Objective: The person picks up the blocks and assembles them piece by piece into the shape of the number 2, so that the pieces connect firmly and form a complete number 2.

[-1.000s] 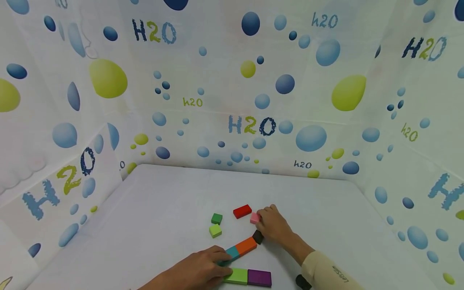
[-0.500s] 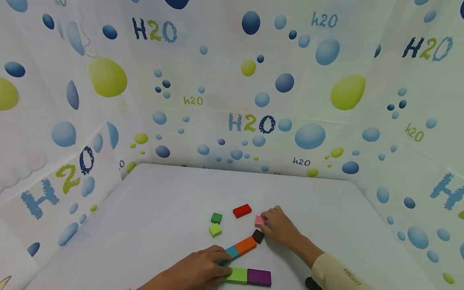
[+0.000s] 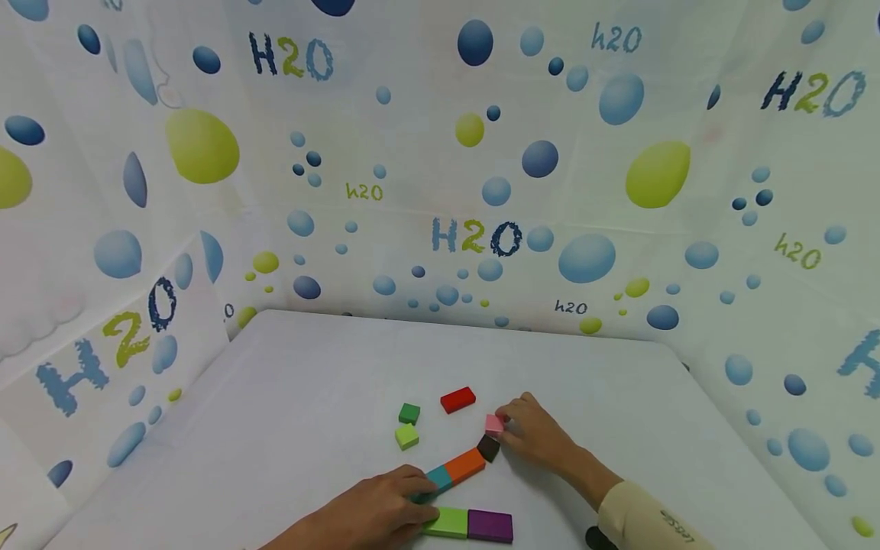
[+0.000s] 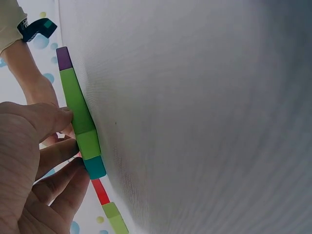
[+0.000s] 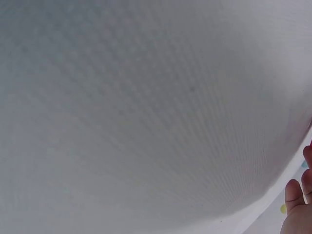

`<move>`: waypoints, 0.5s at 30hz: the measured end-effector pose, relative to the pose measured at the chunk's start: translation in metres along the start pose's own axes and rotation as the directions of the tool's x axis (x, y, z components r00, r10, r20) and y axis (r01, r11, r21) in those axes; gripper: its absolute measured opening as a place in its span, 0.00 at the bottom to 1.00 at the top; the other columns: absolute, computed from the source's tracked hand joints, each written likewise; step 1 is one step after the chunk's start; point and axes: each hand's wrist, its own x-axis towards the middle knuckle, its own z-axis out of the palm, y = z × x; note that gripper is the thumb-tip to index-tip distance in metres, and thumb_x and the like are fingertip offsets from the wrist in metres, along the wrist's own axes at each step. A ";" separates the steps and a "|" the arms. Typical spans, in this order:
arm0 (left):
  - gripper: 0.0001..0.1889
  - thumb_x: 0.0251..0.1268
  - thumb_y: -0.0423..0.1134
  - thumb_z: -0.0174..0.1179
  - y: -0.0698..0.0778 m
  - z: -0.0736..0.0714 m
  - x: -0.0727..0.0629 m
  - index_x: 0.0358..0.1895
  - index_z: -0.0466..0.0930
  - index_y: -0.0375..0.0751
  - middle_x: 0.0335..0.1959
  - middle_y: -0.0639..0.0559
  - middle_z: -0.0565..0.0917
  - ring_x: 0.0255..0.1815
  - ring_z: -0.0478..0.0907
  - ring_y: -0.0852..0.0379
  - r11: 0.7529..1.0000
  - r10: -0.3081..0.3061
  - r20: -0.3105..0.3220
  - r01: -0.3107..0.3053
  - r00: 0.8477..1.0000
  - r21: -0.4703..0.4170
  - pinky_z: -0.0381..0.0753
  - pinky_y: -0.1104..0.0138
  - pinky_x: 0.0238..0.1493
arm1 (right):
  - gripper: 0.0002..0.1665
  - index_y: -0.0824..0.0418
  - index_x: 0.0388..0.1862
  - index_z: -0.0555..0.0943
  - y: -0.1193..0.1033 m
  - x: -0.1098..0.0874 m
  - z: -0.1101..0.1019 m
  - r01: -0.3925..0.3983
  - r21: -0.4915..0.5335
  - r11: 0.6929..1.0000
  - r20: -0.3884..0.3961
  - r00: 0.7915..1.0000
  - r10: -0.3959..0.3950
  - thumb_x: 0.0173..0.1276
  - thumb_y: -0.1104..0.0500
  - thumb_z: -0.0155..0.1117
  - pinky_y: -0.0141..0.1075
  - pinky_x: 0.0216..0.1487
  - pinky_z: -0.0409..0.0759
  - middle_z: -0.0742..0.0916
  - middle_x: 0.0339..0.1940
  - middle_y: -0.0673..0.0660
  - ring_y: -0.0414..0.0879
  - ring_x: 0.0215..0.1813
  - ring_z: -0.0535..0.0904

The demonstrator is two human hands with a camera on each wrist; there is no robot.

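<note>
In the head view my right hand (image 3: 535,429) pinches a small pink block (image 3: 493,425) between thumb and fingertips, beside a black block (image 3: 489,448). The black block sits at the end of an orange block (image 3: 466,464), which adjoins a teal block (image 3: 438,480). My left hand (image 3: 374,506) rests with its fingertips on the teal block and its thumb on a long light green block (image 3: 447,523). A purple block (image 3: 490,526) continues that green one. The left wrist view shows thumb and fingers against the green and teal blocks. Only fingers (image 5: 294,191) of the right hand appear in the right wrist view.
A red block (image 3: 457,399) lies farther back on the white table (image 3: 309,374). To its left are a dark green block (image 3: 409,413) and a small lime block (image 3: 406,436). A cloth printed with bubbles (image 3: 587,258) hangs behind and at the sides.
My right hand has drawn the pink block toward me and slightly right, from near the red block to beside the black one. The left hand has stayed in place.
</note>
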 end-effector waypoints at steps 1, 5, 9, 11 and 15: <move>0.14 0.67 0.40 0.69 0.000 0.000 0.000 0.54 0.88 0.53 0.55 0.55 0.85 0.57 0.78 0.59 1.000 0.002 0.000 -0.002 1.000 0.000 0.83 0.72 0.53 | 0.16 0.61 0.51 0.85 0.000 0.000 0.000 0.009 0.000 1.000 0.000 1.000 -0.009 0.65 0.60 0.72 0.34 0.47 0.80 0.86 0.40 0.48 0.40 0.45 0.70; 0.14 0.67 0.39 0.69 0.000 0.000 0.000 0.54 0.88 0.52 0.55 0.55 0.84 0.58 0.78 0.59 1.000 0.005 0.000 -0.005 1.000 -0.005 0.83 0.71 0.54 | 0.16 0.62 0.51 0.85 0.001 -0.001 0.000 0.043 0.015 0.999 -0.002 0.999 -0.043 0.65 0.60 0.72 0.34 0.46 0.79 0.86 0.39 0.48 0.40 0.44 0.70; 0.15 0.66 0.39 0.69 0.000 0.000 0.000 0.55 0.88 0.52 0.56 0.55 0.85 0.58 0.78 0.59 1.000 0.004 0.001 -0.004 1.000 -0.005 0.83 0.70 0.54 | 0.17 0.61 0.52 0.85 0.001 -0.001 0.001 0.042 0.014 0.999 0.013 0.999 -0.042 0.66 0.58 0.72 0.33 0.47 0.80 0.86 0.41 0.48 0.40 0.45 0.70; 0.15 0.66 0.39 0.69 0.000 0.000 0.000 0.55 0.88 0.53 0.56 0.55 0.84 0.58 0.78 0.59 1.000 0.003 0.001 -0.003 1.000 -0.004 0.83 0.70 0.54 | 0.17 0.61 0.52 0.85 0.001 -0.001 0.002 0.040 0.012 0.999 0.014 0.999 -0.040 0.66 0.58 0.72 0.33 0.48 0.80 0.86 0.41 0.48 0.40 0.45 0.71; 0.15 0.66 0.39 0.69 0.000 0.002 -0.001 0.55 0.88 0.53 0.56 0.56 0.84 0.58 0.78 0.59 1.000 0.000 0.000 0.000 1.000 -0.009 0.83 0.70 0.54 | 0.16 0.61 0.52 0.85 0.003 -0.001 0.004 0.037 0.014 0.999 0.015 0.999 -0.037 0.67 0.58 0.72 0.33 0.47 0.79 0.86 0.41 0.48 0.40 0.44 0.70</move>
